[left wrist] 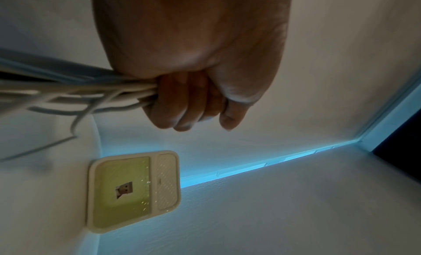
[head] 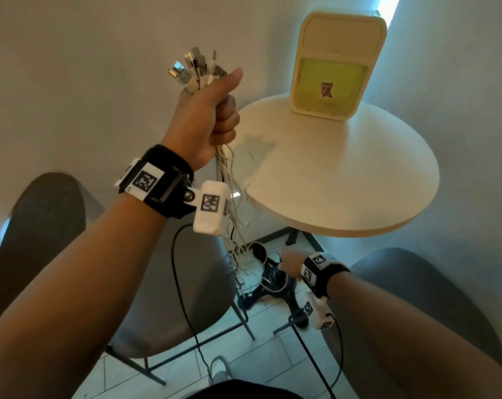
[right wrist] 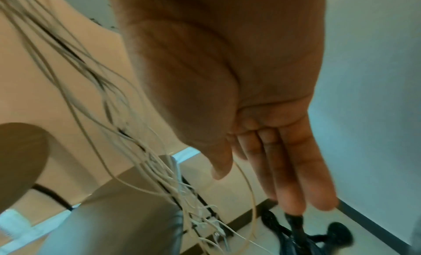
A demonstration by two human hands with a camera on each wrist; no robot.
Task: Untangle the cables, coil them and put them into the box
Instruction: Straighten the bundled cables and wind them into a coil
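My left hand (head: 212, 110) is raised and grips a bundle of white cables (head: 232, 226) in a fist, with the thumb up. Several USB plugs (head: 196, 70) stick out above the fist. In the left wrist view the strands (left wrist: 79, 91) leave the curled fingers (left wrist: 182, 106) to the left. The cables hang tangled down to the floor. My right hand (head: 290, 260) is low beside their loose ends. Its fingers (right wrist: 296, 169) are straight and hold nothing, and thin strands (right wrist: 148, 160) pass left of the palm. The cream box (head: 337, 64) with a green lid (left wrist: 123, 188) stands upright on the table.
The round cream table (head: 344, 182) stands against the wall, with its black base (head: 273, 286) on the tiled floor. Dark grey chairs stand at the left (head: 36, 226), the middle (head: 186, 283) and the right (head: 416, 298). A black lead (head: 183, 298) hangs from my left wrist camera.
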